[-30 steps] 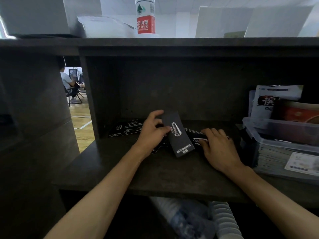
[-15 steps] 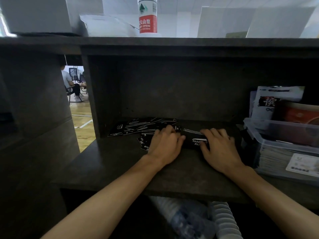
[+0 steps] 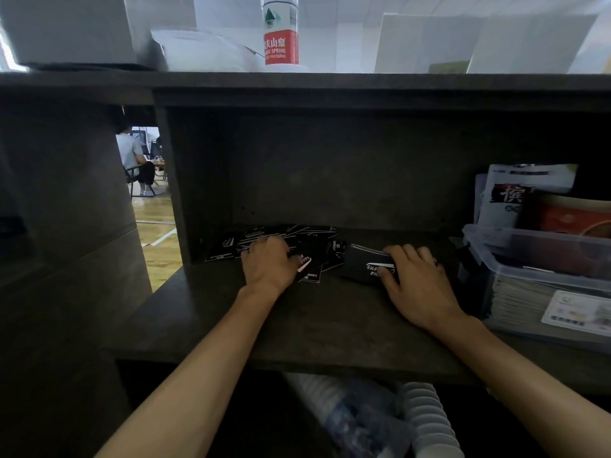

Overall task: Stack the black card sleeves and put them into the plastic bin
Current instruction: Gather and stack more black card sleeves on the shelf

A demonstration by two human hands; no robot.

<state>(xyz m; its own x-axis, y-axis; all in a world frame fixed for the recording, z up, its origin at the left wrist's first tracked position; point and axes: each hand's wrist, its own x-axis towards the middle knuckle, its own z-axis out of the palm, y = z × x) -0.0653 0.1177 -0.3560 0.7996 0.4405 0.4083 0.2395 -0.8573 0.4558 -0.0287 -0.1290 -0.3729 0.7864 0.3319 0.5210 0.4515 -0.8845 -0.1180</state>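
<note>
Several black card sleeves (image 3: 291, 238) with white print lie scattered at the back of the dark shelf (image 3: 297, 325). My left hand (image 3: 267, 264) lies on this pile with its fingers curled down, and its thumb pinches one sleeve (image 3: 309, 271) at the pile's near edge. To the right, a small stack of black sleeves (image 3: 360, 262) lies flat on the shelf. My right hand (image 3: 418, 282) grips that stack, fingers over its far side and thumb on its near edge. The clear plastic bin (image 3: 529, 256) stands at the far right, next to my right hand.
The bin holds stacked cards and upright packets (image 3: 515, 193). A shelf board runs overhead with a water bottle (image 3: 281, 38) and white boxes on it. A side wall (image 3: 175, 193) closes the nook on the left. A ribbed hose (image 3: 426, 421) lies below the shelf.
My left hand laid the sleeve it held onto the stack by my right hand, then moved left onto the scattered pile. My right hand stayed on the stack.
</note>
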